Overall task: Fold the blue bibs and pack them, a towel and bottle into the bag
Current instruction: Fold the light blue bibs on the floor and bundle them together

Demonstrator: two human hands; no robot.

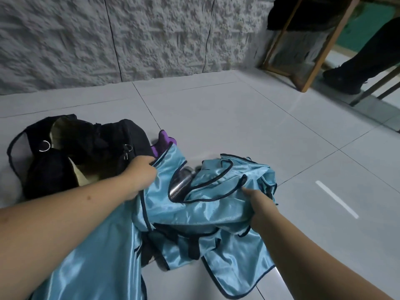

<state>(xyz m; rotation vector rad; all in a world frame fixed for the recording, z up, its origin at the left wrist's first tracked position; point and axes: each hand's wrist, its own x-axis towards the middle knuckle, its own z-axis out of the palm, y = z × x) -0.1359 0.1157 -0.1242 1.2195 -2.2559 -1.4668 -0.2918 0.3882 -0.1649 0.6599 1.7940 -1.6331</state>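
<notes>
Shiny light-blue bibs (194, 215) with dark trim lie in a crumpled heap on the tiled floor in front of me. My left hand (140, 174) grips a bib's edge at the heap's upper left. On the right side my right hand (259, 204) grips another fold of the blue cloth. A metal bottle (180, 184) lies partly under the bibs, seen through an opening. The black bag (86, 152) sits open at the left. A purple towel (163, 141) peeks out between the bag and the bibs.
A rough white wall (129, 35) runs along the back. At the upper right stand a wooden frame (311, 61), chair legs (374, 87) and a seated person's dark shoe (342, 80). Grey floor tiles (238, 118) spread beyond the heap.
</notes>
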